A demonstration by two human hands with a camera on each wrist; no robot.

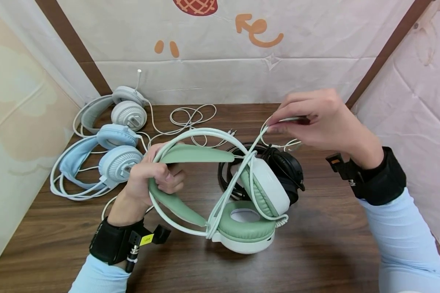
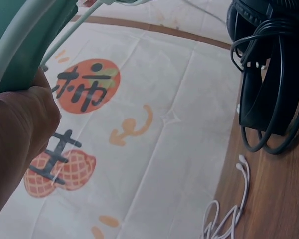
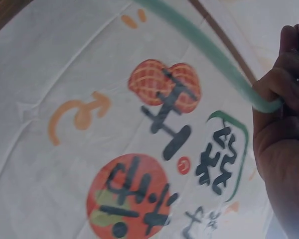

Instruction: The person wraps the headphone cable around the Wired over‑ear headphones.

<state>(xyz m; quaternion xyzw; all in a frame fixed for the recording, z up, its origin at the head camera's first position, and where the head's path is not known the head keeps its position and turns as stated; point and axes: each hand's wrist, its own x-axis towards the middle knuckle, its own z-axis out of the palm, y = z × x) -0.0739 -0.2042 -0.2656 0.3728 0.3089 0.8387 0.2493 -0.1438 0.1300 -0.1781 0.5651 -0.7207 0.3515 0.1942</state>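
My left hand (image 1: 143, 179) grips the headband of white and mint-green headphones (image 1: 247, 244), which are held above the table. Their ear cups point to the right, one above the other, with green cushions. Several strands of pale green cable (image 3: 214, 54) wrap around the headphones and cross beside the upper cup. At the upper right, my right hand (image 1: 319, 118) pinches that cable between thumb and fingers, pulled up from the cups. In the left wrist view, the left hand (image 2: 22, 124) is partly cut off, with the green headband above it.
Black headphones (image 1: 287, 167) with a coiled black cable lie behind the green pair. Light-blue headphones (image 1: 119, 162) and grey-white headphones (image 1: 129, 116) lie at the left. A loose white cable (image 1: 194, 118) runs along the back of the brown wooden table (image 1: 315, 252). Printed cloth walls surround it.
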